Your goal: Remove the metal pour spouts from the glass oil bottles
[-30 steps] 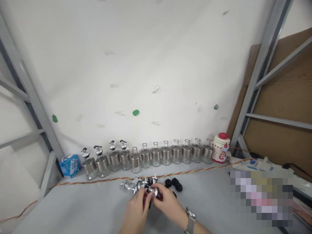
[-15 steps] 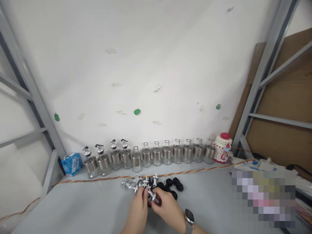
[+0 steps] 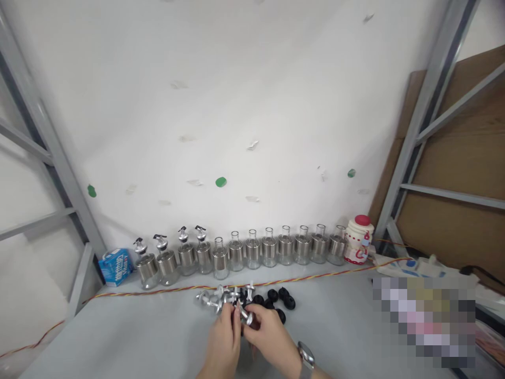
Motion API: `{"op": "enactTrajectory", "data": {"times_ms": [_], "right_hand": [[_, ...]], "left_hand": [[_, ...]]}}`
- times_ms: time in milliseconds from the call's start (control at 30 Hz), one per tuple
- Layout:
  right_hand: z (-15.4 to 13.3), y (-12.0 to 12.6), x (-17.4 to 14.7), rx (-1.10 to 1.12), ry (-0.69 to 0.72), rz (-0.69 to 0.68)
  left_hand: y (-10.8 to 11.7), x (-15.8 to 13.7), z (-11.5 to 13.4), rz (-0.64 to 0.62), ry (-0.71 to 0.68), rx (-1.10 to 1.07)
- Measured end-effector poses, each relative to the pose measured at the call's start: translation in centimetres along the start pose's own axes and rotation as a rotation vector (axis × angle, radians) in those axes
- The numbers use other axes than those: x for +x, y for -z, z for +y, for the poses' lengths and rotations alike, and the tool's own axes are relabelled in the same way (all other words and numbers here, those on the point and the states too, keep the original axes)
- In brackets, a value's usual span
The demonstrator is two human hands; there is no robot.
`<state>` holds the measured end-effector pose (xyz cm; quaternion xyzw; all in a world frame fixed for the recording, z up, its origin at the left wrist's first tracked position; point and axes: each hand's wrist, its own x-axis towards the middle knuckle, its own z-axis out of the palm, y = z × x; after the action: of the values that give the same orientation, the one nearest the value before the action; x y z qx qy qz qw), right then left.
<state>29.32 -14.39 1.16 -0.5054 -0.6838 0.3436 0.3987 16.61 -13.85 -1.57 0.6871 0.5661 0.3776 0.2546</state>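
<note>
My right hand (image 3: 272, 332) is closed around a silver pourer spout (image 3: 247, 318), its round collar resting between thumb and fingers. My left hand (image 3: 223, 336) pinches at the spout's upper left end; any small part between those fingertips is hidden. Just beyond my fingers lies a pile of loose silver pourer spouts (image 3: 211, 299). To its right are several round black stoppers (image 3: 273, 296), partly covered by my right hand. Along the wall stands a row of glass bottles with steel bands (image 3: 252, 247). The ones at the left end carry spouts with black levers (image 3: 161, 242); the others have bare necks.
A twisted red and yellow wire (image 3: 189, 288) crosses the table (image 3: 130, 326) in front of the bottles. A blue box (image 3: 115, 267) is at the left end, a cream jar with a red lid (image 3: 359, 241) at the right. A white power strip (image 3: 422, 268) lies farther right.
The spout between my hands has turned slightly and sits a little further left and up. My right wrist has rolled a bit. The pile and bottles stay as they were.
</note>
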Motion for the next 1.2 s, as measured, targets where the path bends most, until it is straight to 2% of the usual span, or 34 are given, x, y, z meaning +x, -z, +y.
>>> {"op": "enactTrajectory", "data": {"times_ms": [167,400,467,600,633,733,833,900,1000,1200], "right_hand": [[0.1,-0.4,-0.1,0.001,-0.033,0.012],[-0.3,-0.8,-0.4,-0.073,-0.085,0.059],[-0.2,-0.7,-0.4,-0.105,-0.076,0.075],[0.5,-0.1,0.0,-0.241,-0.085,0.152],[0.8,0.1,0.1,-0.261,-0.092,0.166],[1.4,0.3,0.7,-0.234,-0.092,0.199],[2.0,0.4,1.1,-0.160,-0.054,0.221],[2.3,0.4,1.3,-0.122,-0.050,0.215],[2.6,0.3,1.3,-0.085,-0.057,0.208],[2.9,0.1,1.4,-0.081,-0.058,0.198]], "left_hand": [[0.1,0.0,0.1,-0.004,0.012,0.013],[-0.1,-0.1,0.9,0.011,0.026,-0.079],[0.6,0.3,0.8,0.073,0.044,-0.113],[3.1,1.7,-0.1,0.301,0.148,-0.149],[3.5,2.1,-0.4,0.307,0.163,-0.126],[3.5,2.7,-0.9,0.165,0.195,0.035],[2.2,2.5,-1.2,-0.019,0.236,0.261],[1.5,2.3,-1.3,-0.079,0.233,0.374],[1.2,2.2,-1.7,-0.089,0.203,0.418],[1.9,2.5,-1.9,-0.006,0.177,0.344]]}}
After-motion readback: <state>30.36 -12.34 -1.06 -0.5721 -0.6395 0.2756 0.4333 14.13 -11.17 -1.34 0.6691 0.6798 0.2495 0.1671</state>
